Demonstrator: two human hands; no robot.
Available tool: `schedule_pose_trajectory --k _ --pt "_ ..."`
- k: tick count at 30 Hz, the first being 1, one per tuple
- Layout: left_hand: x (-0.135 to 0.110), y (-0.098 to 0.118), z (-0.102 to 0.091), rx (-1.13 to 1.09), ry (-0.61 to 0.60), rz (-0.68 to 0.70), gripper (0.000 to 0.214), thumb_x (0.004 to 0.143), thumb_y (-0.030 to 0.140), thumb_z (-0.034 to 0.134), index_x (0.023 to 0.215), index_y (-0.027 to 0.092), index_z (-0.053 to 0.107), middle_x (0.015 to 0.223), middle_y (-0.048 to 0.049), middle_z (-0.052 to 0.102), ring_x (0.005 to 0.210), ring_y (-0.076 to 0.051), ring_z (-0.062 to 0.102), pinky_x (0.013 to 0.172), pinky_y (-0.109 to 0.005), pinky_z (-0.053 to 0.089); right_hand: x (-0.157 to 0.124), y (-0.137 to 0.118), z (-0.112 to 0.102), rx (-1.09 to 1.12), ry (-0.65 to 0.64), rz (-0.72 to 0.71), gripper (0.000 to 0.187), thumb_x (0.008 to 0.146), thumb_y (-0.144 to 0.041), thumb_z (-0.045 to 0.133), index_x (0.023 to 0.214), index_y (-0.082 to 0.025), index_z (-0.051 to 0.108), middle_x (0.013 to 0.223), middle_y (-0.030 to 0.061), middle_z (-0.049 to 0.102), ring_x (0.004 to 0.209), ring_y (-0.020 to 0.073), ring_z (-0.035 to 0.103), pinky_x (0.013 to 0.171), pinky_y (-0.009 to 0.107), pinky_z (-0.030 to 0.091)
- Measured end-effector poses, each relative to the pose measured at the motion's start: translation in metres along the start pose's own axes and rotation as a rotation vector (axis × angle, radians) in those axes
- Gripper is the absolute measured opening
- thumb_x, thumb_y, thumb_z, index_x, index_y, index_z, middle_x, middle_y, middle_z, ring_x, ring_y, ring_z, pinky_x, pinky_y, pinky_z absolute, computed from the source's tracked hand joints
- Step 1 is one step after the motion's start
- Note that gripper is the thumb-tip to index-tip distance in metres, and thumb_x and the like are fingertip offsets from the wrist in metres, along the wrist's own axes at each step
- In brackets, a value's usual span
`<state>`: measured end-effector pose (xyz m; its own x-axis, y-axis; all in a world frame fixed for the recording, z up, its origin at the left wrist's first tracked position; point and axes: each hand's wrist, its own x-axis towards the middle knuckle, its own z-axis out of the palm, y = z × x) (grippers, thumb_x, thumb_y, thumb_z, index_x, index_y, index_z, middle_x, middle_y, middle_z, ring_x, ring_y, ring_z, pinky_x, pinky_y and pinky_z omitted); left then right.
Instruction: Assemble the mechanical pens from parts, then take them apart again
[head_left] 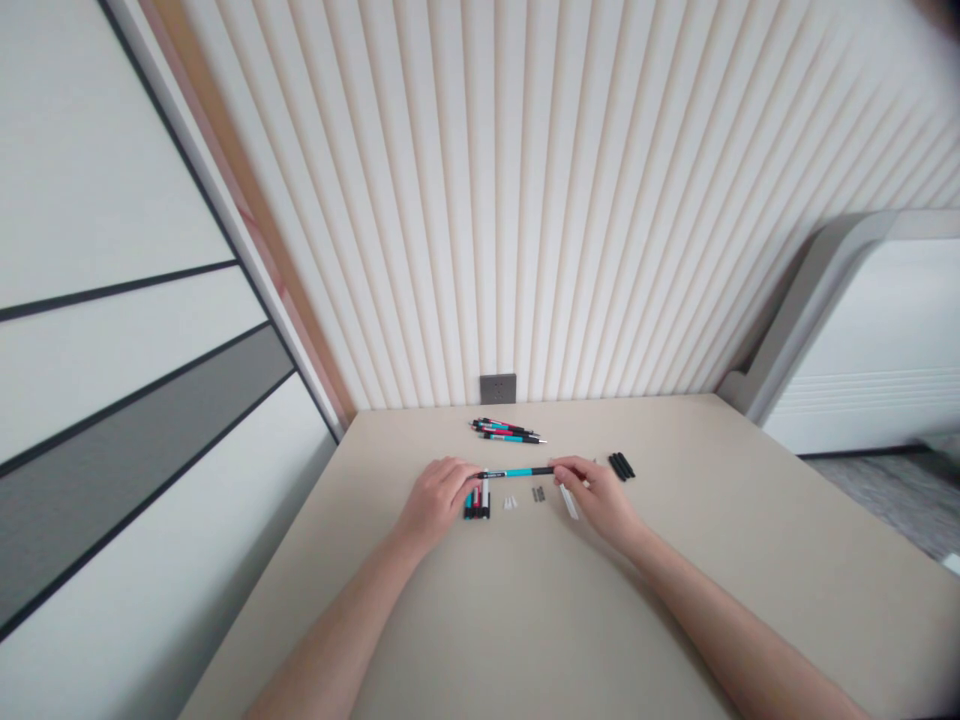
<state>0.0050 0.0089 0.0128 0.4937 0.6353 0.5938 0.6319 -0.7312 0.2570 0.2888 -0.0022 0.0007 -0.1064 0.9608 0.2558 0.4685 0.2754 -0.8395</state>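
A blue and black pen (517, 472) is held level above the table between my two hands. My left hand (441, 495) pinches its left end, and my right hand (589, 488) grips the black end on the right. Below my left fingers lie several pen barrels (477, 502) in blue, red and white with black ends. Small white parts (511, 503) and small grey springs (538, 494) lie on the table between my hands. Thin whitish refill-like sticks (569, 501) rest beneath my right fingers, partly hidden.
Several pens (507, 431) in blue, red and black lie in a pile toward the back of the table (480, 620). Several short black tubes (621, 466) are to the right of my right hand. A ribbed wall with a dark socket (498, 388) stands behind; a cabinet (135, 400) borders the left.
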Motion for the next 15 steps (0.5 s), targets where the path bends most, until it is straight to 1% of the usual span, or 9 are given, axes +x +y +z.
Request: schedule_pose_trajectory --k 2,3,6,8,10,13,15 --pt "-0.0001 -0.0001 0.0002 -0.004 0.008 -0.007 0.017 0.098 0.027 0.047 0.102 0.020 0.062 0.091 -0.0062 0.068 0.086 -0.020 0.062 0.077 -0.034 0.050 0.0004 -0.0007 -0.0004 0.052 0.019 0.007 0.035 0.089 -0.048 0.053 0.099 -0.020 0.070 0.090 0.0055 0.071 0.076 0.0194 0.059 0.069 0.030 0.046" --pt "-0.0002 -0.0003 0.0003 -0.006 0.010 -0.008 0.016 0.098 0.026 0.047 0.102 0.020 0.061 0.091 -0.0063 0.068 0.086 -0.020 0.062 0.077 -0.035 0.050 0.0006 -0.0011 -0.0006 0.072 0.027 0.009 0.035 0.087 -0.049 0.055 0.101 -0.020 0.070 0.092 0.0059 0.071 0.077 0.0195 0.059 0.070 0.031 0.047" --pt "-0.0004 -0.0005 0.0004 -0.016 0.016 -0.006 0.015 0.098 0.026 0.047 0.103 0.020 0.061 0.092 -0.0063 0.068 0.087 -0.020 0.062 0.078 -0.036 0.050 0.0017 -0.0018 -0.0006 0.138 0.017 0.013 0.040 0.089 -0.051 0.052 0.104 -0.019 0.070 0.091 0.0069 0.071 0.077 0.0194 0.061 0.073 0.032 0.049" --pt "-0.0004 -0.0004 0.0002 -0.024 0.023 -0.002 0.015 0.099 0.026 0.047 0.103 0.020 0.061 0.092 -0.0061 0.068 0.087 -0.020 0.062 0.077 -0.035 0.050 0.0025 -0.0012 -0.0002 0.180 -0.004 0.029 0.045 0.092 -0.053 0.047 0.106 -0.017 0.070 0.084 0.0067 0.070 0.075 0.0190 0.061 0.071 0.031 0.049" --pt "-0.0002 -0.0002 -0.0001 -0.029 0.032 0.000 0.015 0.099 0.026 0.047 0.103 0.020 0.060 0.092 -0.0058 0.068 0.086 -0.019 0.062 0.077 -0.035 0.050 0.0033 0.0003 0.0003 0.192 -0.008 0.042 0.045 0.091 -0.054 0.048 0.104 -0.017 0.070 0.081 0.0061 0.070 0.073 0.0186 0.061 0.069 0.031 0.049" --pt "-0.0002 0.0003 -0.0003 -0.033 0.036 -0.005 0.015 0.098 0.026 0.047 0.103 0.020 0.060 0.092 -0.0053 0.068 0.087 -0.019 0.062 0.078 -0.035 0.050 0.0037 0.0014 -0.0001 0.164 0.013 0.035 0.040 0.086 -0.052 0.057 0.102 -0.018 0.071 0.089 0.0062 0.070 0.074 0.0179 0.059 0.070 0.031 0.048" --pt "-0.0004 0.0005 0.0000 -0.031 0.036 -0.012 0.015 0.098 0.025 0.047 0.102 0.020 0.060 0.092 -0.0050 0.068 0.087 -0.019 0.062 0.078 -0.034 0.050 0.0033 0.0006 -0.0009 0.156 0.023 0.029 0.037 0.084 -0.050 0.060 0.102 -0.019 0.071 0.091 0.0060 0.070 0.072 0.0170 0.058 0.070 0.031 0.048"
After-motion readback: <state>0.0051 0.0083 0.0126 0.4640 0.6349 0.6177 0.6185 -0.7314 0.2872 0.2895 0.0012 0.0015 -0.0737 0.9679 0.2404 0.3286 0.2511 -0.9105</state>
